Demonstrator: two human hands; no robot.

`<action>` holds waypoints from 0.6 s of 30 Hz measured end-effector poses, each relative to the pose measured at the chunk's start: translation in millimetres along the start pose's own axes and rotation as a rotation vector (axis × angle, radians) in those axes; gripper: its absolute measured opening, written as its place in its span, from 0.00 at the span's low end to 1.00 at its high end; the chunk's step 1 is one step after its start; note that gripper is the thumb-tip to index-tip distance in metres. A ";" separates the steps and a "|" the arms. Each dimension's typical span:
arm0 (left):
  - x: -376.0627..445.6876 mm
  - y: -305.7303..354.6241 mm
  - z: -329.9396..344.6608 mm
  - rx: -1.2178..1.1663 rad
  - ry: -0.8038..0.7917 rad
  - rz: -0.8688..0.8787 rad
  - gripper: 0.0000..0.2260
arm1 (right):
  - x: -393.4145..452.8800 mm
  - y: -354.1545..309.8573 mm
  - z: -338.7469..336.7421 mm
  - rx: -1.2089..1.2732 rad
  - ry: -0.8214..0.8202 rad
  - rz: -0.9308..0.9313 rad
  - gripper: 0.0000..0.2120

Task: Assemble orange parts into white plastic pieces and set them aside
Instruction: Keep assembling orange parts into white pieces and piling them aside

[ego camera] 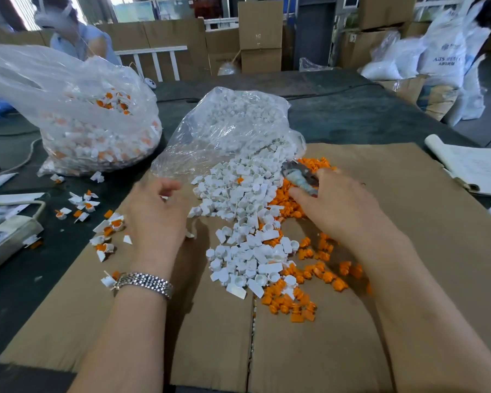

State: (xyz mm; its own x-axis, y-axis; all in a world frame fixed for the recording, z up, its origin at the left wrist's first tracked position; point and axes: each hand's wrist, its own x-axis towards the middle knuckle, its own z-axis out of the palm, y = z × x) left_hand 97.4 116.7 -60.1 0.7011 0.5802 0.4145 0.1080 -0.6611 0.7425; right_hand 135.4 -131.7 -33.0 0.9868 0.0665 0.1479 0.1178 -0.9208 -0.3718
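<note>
A heap of white plastic pieces [247, 222] spills from a clear bag [233, 129] onto the cardboard sheet [408, 251]. Orange parts [304, 304] lie scattered to the right of the heap and under it. My left hand [156, 219], with a metal watch on the wrist, hovers left of the heap with curled fingers, and a small white piece [164, 197] shows at the fingertips. My right hand [335, 205] lies over the orange parts and holds taped pliers [299, 177] between thumb and forefinger. Assembled white-and-orange pieces [105, 222] lie at the left.
A large clear bag [91, 123] full of assembled pieces stands at the back left. A power strip [9, 236] and cable lie at the left edge, and a notebook [476, 165] at the right. Another person sits behind the table, with cardboard boxes and sacks beyond.
</note>
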 end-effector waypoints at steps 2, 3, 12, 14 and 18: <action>-3.9 2.7 7.3 0.238 -0.146 0.069 0.09 | 0.8 -1.2 5.0 -0.132 0.036 0.007 0.25; -5.7 4.1 10.2 0.359 -0.213 0.093 0.10 | 1.5 -1.7 6.8 -0.177 0.045 0.010 0.26; -7.9 4.2 14.5 0.387 -0.258 0.154 0.05 | 7.0 6.3 19.1 -0.272 -0.020 0.051 0.29; -9.8 4.2 13.9 0.310 -0.204 0.161 0.05 | 7.7 6.6 20.5 -0.273 -0.016 0.055 0.30; -11.2 8.7 12.9 0.076 -0.161 0.117 0.04 | 8.7 5.0 18.0 -0.201 0.069 -0.050 0.25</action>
State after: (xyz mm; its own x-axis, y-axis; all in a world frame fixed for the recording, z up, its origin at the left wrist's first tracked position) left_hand 99.6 98.3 -65.2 0.8149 0.4180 0.4016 0.0679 -0.7568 0.6501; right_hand 146.5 -128.9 -50.1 0.9693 0.0942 0.2270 0.1354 -0.9755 -0.1736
